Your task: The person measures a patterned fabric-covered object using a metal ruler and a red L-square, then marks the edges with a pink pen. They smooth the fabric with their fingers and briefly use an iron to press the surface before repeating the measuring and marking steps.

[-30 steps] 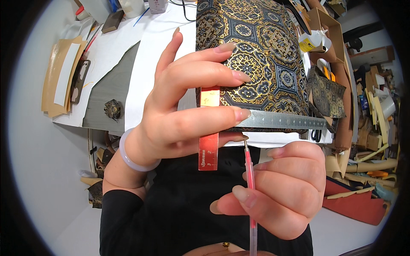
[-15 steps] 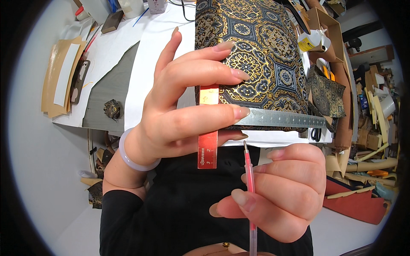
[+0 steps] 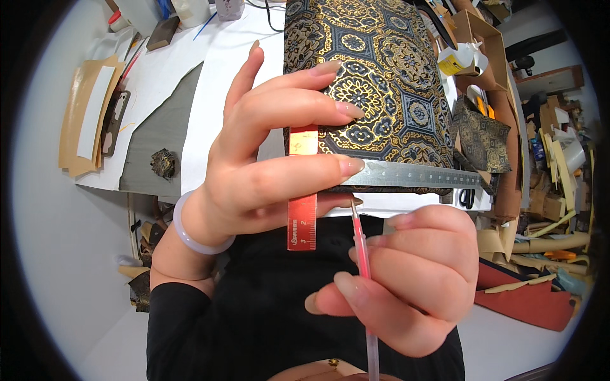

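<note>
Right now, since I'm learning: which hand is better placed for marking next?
Probably the right hand: it holds the translucent pink-filled pen, while the left hand holds the red-and-silver metal ruler.

Gold floral medallions on my black and slate-blue brocade (image 3: 381, 82).
Brocade scrap (image 3: 480, 140), right: duller gold on dark grey. My metal ruler (image 3: 413, 176): silver, finely graduated; marked strip (image 3: 302, 232), left of it: glossy red. My pen (image 3: 363, 257): translucent barrel, pink-red core. My bracelet (image 3: 189, 232): pale lilac. My sleeve (image 3: 181, 317): black.
</note>
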{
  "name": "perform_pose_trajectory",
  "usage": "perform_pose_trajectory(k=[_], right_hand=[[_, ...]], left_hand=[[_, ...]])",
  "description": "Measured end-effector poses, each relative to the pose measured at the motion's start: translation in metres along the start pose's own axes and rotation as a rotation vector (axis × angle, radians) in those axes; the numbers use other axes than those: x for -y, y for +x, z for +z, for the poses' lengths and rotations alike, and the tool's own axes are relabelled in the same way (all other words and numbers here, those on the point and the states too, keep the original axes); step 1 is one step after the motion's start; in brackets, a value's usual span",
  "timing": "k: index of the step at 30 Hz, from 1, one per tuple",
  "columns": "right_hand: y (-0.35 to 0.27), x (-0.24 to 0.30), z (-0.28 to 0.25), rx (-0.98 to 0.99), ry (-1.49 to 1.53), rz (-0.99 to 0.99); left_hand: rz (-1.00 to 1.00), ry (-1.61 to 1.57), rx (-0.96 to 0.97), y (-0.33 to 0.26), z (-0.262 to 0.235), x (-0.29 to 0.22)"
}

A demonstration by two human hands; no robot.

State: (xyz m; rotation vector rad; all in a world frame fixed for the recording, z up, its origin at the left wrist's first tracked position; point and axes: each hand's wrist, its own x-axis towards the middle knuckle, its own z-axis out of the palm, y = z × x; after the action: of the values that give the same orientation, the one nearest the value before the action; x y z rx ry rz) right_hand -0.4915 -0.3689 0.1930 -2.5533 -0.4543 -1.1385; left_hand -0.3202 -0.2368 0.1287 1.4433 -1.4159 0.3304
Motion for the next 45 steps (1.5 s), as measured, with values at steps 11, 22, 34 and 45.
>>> perform_pose_trajectory(k=[11,22,34,45], right_hand=[[0.004,-0.029,0.002,0.072,0.109,-0.083],[0.005,-0.034,0.016,-0.124,0.21,0.152],[0.002,-0.036,0.018,-0.158,0.214,0.12],[-0.008,-0.038,0.007,-0.211,0.141,0.176]], left_hand=[[0.033,-0.005,-0.01,-0.002,-0.001,0.003],[0.061,0.002,-0.002,-0.001,-0.002,0.005],[0.245,0.033,-0.01,0.008,0.002,0.015],[0.178,0.072,-0.01,0.004,0.002,0.016]])
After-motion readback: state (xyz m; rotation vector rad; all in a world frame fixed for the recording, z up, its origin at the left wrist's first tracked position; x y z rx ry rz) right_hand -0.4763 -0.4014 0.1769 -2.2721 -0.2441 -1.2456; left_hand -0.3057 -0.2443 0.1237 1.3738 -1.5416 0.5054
